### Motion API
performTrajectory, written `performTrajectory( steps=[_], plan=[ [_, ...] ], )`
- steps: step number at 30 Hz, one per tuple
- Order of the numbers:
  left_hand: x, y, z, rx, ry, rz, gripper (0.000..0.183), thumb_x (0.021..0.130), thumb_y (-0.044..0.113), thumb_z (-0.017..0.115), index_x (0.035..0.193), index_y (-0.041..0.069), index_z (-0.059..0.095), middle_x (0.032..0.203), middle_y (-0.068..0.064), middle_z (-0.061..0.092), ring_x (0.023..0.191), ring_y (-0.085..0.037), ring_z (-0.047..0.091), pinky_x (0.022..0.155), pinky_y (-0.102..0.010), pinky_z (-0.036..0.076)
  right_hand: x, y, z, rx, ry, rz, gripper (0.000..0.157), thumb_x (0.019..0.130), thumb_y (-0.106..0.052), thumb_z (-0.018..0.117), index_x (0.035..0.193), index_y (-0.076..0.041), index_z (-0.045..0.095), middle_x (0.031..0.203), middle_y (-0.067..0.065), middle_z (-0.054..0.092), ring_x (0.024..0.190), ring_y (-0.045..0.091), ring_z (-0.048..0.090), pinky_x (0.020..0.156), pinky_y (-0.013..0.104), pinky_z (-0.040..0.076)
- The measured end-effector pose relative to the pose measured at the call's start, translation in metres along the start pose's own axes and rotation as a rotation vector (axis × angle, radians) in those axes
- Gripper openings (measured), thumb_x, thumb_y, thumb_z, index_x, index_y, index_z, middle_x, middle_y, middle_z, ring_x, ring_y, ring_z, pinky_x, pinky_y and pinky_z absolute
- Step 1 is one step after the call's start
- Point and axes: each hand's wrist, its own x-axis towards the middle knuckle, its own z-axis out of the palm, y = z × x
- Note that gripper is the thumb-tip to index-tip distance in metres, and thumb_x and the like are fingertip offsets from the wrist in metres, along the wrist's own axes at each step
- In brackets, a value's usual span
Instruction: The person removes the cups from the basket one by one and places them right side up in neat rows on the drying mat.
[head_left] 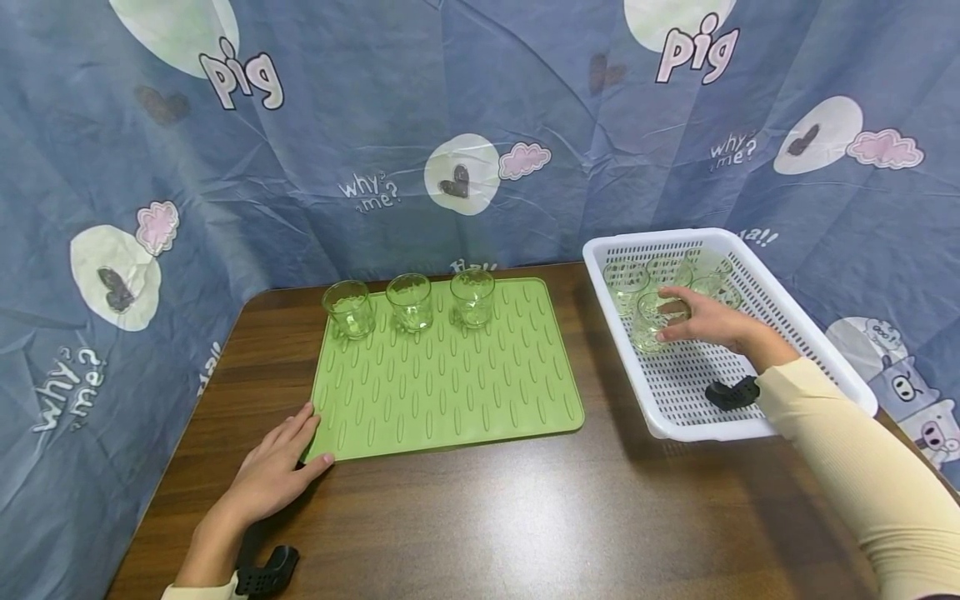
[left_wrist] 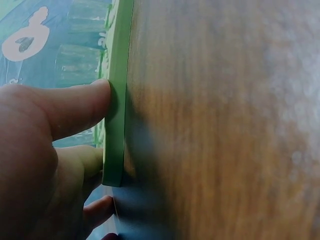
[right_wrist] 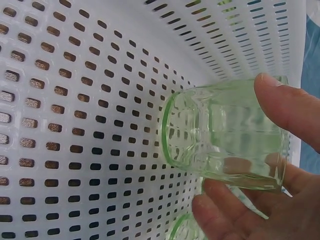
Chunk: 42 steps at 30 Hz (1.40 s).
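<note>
My left hand (head_left: 272,472) rests at the near left corner of the green mat (head_left: 450,383), thumb and fingertips touching its edge. In the left wrist view the thumb (left_wrist: 80,107) lies against the mat's rim (left_wrist: 118,95). Inside the white basket, my right hand (head_left: 705,321) has its thumb and fingers around a clear greenish glass (head_left: 647,333). The right wrist view shows that glass (right_wrist: 225,132) between the thumb (right_wrist: 287,107) and the fingers, which show partly through it. Three similar glasses stand along the mat's far edge: left (head_left: 351,312), middle (head_left: 411,307) and right (head_left: 473,302).
The perforated white basket (head_left: 652,421) stands on the right of the brown wooden table (head_left: 480,508), with several more glasses (head_left: 626,279) at its far end. A blue printed cloth (head_left: 315,150) hangs behind the table.
</note>
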Motion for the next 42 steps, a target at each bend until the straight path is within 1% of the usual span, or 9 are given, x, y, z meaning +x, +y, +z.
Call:
performTrajectory(
  steps=[8, 15, 17, 21, 24, 27, 29, 36, 42],
  plan=[
    [-0.001, -0.001, 0.0, -0.003, -0.006, -0.007, 0.081, 0.099, 0.051, 0.052, 0.156, 0.0, 0.027, 0.165, -0.021, 0.018, 0.145, -0.052, 0.022, 0.103, -0.077, 0.024, -0.001, -0.006, 0.001, -0.019, 0.069, -0.001, 0.086, 0.088, -0.012, 0.072, 0.152, 0.011, 0.018, 0.153, 0.036, 0.032, 0.137, 0.054, 0.04, 0.111, 0.062, 0.037],
    [0.001, 0.0, -0.001, -0.005, -0.009, -0.003, 0.08, 0.099, 0.051, 0.052, 0.156, -0.001, 0.027, 0.165, -0.021, 0.018, 0.145, -0.053, 0.022, 0.103, -0.078, 0.023, -0.003, -0.017, -0.002, -0.054, 0.137, -0.034, 0.078, 0.089, -0.012, 0.071, 0.149, 0.01, 0.028, 0.151, 0.032, 0.038, 0.136, 0.05, 0.044, 0.108, 0.057, 0.043],
    [0.001, 0.001, -0.001, -0.004, -0.013, -0.002, 0.081, 0.099, 0.051, 0.051, 0.156, -0.001, 0.027, 0.165, -0.021, 0.018, 0.145, -0.053, 0.022, 0.103, -0.078, 0.023, -0.005, -0.021, -0.003, -0.053, 0.148, -0.031, 0.077, 0.089, -0.014, 0.071, 0.15, 0.008, 0.028, 0.151, 0.03, 0.04, 0.136, 0.049, 0.044, 0.105, 0.048, 0.047],
    [0.001, 0.001, 0.0, -0.007, -0.019, 0.0, 0.081, 0.1, 0.051, 0.051, 0.156, -0.001, 0.026, 0.165, -0.022, 0.018, 0.145, -0.053, 0.022, 0.103, -0.078, 0.023, -0.009, -0.028, -0.007, -0.056, 0.198, -0.041, 0.076, 0.092, -0.018, 0.069, 0.151, 0.006, 0.028, 0.147, 0.029, 0.046, 0.132, 0.041, 0.05, 0.092, 0.02, 0.048],
    [0.001, 0.001, -0.001, -0.012, -0.017, -0.001, 0.08, 0.1, 0.05, 0.052, 0.156, -0.001, 0.027, 0.165, -0.022, 0.018, 0.145, -0.053, 0.021, 0.103, -0.077, 0.023, -0.012, -0.035, -0.009, -0.047, 0.265, -0.059, 0.073, 0.092, -0.018, 0.07, 0.15, 0.005, 0.032, 0.141, 0.028, 0.051, 0.118, 0.019, 0.059, 0.083, 0.008, 0.044],
    [0.001, 0.0, -0.001, -0.004, -0.009, 0.001, 0.079, 0.1, 0.049, 0.052, 0.155, -0.002, 0.028, 0.165, -0.022, 0.019, 0.145, -0.053, 0.023, 0.102, -0.077, 0.025, -0.015, -0.043, -0.009, -0.017, 0.318, -0.077, 0.068, 0.09, -0.015, 0.071, 0.146, 0.002, 0.036, 0.137, 0.024, 0.054, 0.104, -0.003, 0.057, 0.082, 0.007, 0.045],
    [0.001, 0.0, -0.001, 0.003, -0.004, 0.003, 0.079, 0.099, 0.049, 0.053, 0.155, -0.002, 0.028, 0.164, -0.022, 0.019, 0.144, -0.053, 0.024, 0.102, -0.077, 0.026, -0.017, -0.048, -0.009, 0.015, 0.34, -0.094, 0.064, 0.089, -0.013, 0.072, 0.143, 0.001, 0.038, 0.135, 0.016, 0.056, 0.101, -0.011, 0.055, 0.082, 0.007, 0.047],
    [0.002, -0.001, -0.001, -0.003, -0.008, 0.001, 0.08, 0.1, 0.05, 0.052, 0.155, -0.001, 0.027, 0.165, -0.022, 0.018, 0.145, -0.053, 0.023, 0.102, -0.078, 0.025, -0.021, -0.063, -0.006, 0.132, 0.371, -0.17, 0.061, 0.088, -0.005, 0.071, 0.14, -0.004, 0.038, 0.122, -0.019, 0.056, 0.108, -0.01, 0.056, 0.085, 0.01, 0.051],
    [0.002, -0.001, 0.0, -0.005, -0.002, 0.0, 0.08, 0.099, 0.05, 0.052, 0.155, -0.002, 0.027, 0.165, -0.022, 0.018, 0.145, -0.053, 0.022, 0.103, -0.077, 0.024, -0.024, -0.078, -0.002, 0.146, 0.411, -0.258, 0.063, 0.088, -0.006, 0.072, 0.142, -0.006, 0.039, 0.119, -0.023, 0.059, 0.107, -0.008, 0.058, 0.083, 0.01, 0.051]
  ],
)
